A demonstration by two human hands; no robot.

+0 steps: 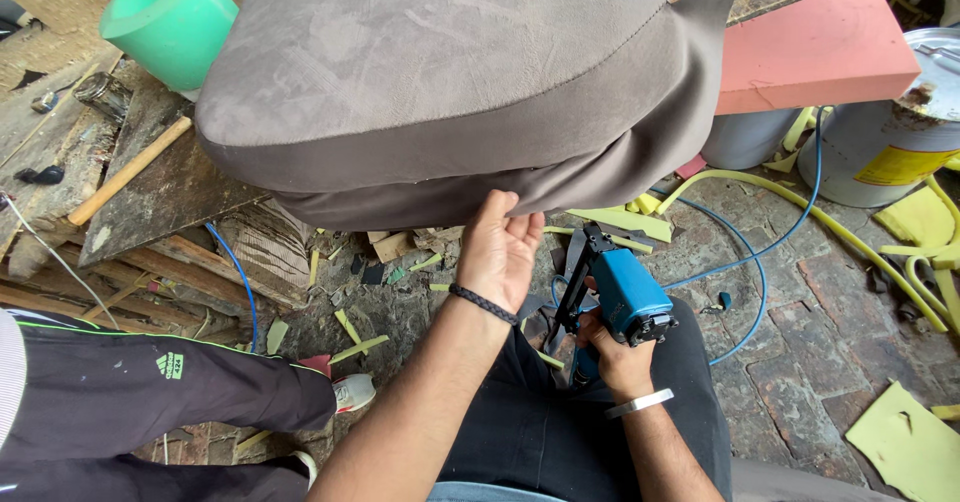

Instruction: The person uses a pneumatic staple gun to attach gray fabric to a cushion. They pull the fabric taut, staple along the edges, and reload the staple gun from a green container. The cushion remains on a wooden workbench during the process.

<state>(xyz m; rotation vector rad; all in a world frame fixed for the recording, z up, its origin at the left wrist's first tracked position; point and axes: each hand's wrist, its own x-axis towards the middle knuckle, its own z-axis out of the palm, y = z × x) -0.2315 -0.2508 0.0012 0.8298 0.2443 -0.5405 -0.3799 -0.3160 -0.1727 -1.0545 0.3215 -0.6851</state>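
Grey-brown cushion, blue tool, and bright scraps around your hands.
Your left hand (500,247) touches a plain grey-brown suede-like cushion (440,72); a black braided band circles that wrist. Your right hand (612,357), silver bangle at its wrist, grips a blue and black staple gun (620,297). Beyond it: salmon-pink foam block (820,47), blue hose (760,252). Far left, a mint-green cylinder (170,17).

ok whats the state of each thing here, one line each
left hand: open, fingers pressed up against the cushion's lower edge
right hand: closed around the staple gun's grip
blue staple gun: held upright, nose just below the fabric
grey cushion: resting on the bench, fabric loose and bunched at its right corner
blue hose: slack, looped on the floor
green tube: lying tilted, open end up
metal can: standing, lid on
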